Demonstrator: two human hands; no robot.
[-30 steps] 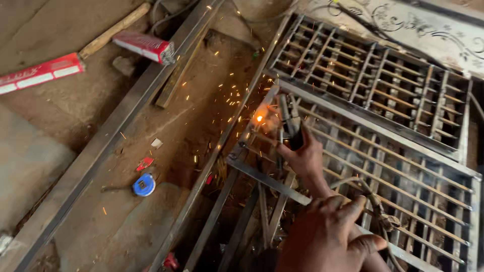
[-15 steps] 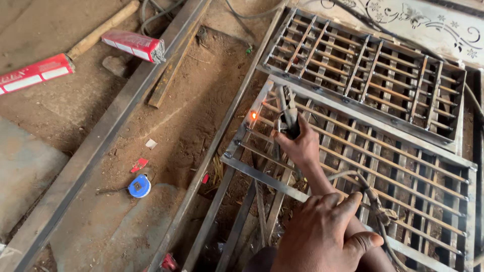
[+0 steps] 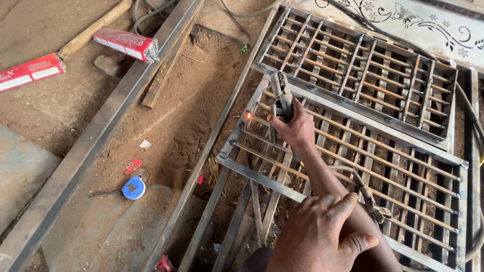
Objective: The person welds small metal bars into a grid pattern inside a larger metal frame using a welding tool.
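On the grille (image 3: 353, 151), sparks gone — right hand (image 3: 295, 128) still grips holder (image 3: 282, 95).

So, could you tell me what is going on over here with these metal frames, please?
A person is welding a grey steel window grille that lies flat on the dirt floor. One hand holds a dark welding electrode holder against the grille's left edge, where a small orange spot of hot metal glows. The nearer hand rests on that arm's forearm. A second steel grille lies just beyond, and a blue round tape measure sits on the ground to the left.
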